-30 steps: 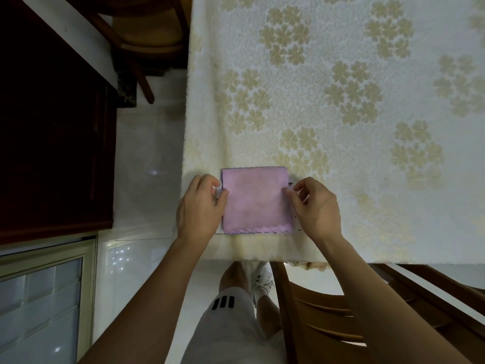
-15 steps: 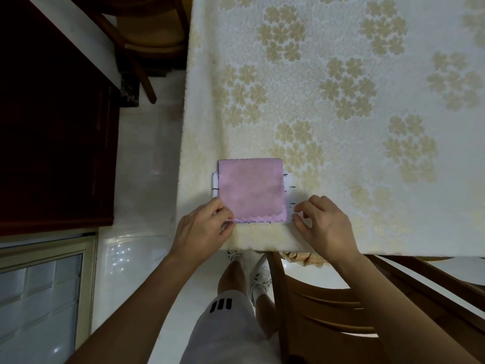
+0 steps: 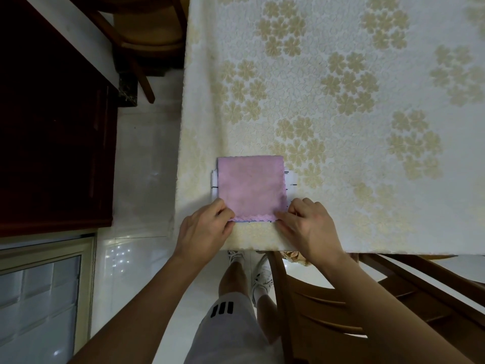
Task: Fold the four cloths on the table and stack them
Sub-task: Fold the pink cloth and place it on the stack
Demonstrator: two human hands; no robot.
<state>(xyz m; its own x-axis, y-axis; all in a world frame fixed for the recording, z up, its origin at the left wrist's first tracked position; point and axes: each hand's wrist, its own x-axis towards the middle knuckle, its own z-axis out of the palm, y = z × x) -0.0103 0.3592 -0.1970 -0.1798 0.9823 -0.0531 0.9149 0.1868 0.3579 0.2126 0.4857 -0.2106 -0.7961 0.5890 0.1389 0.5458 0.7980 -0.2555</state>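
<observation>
Folded pink cloth (image 3: pixel 250 187) tops stack near table (image 3: pixel 341 127) front-left corner; white cloth with dark stripes (image 3: pixel 290 177) peeks from beneath. Left hand (image 3: pixel 206 229) and right hand (image 3: pixel 305 227) pinch near corners, fingers curled. Judged light, soft, limp; hold by corners. Since half second ago: right hand closed onto corner.

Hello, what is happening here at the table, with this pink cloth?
A person is tidying a stack of folded cloths near the table edge. The pink cloth lies on top, with a white black-lined cloth showing beneath. The left hand and right hand pinch the stack's near corners.
</observation>
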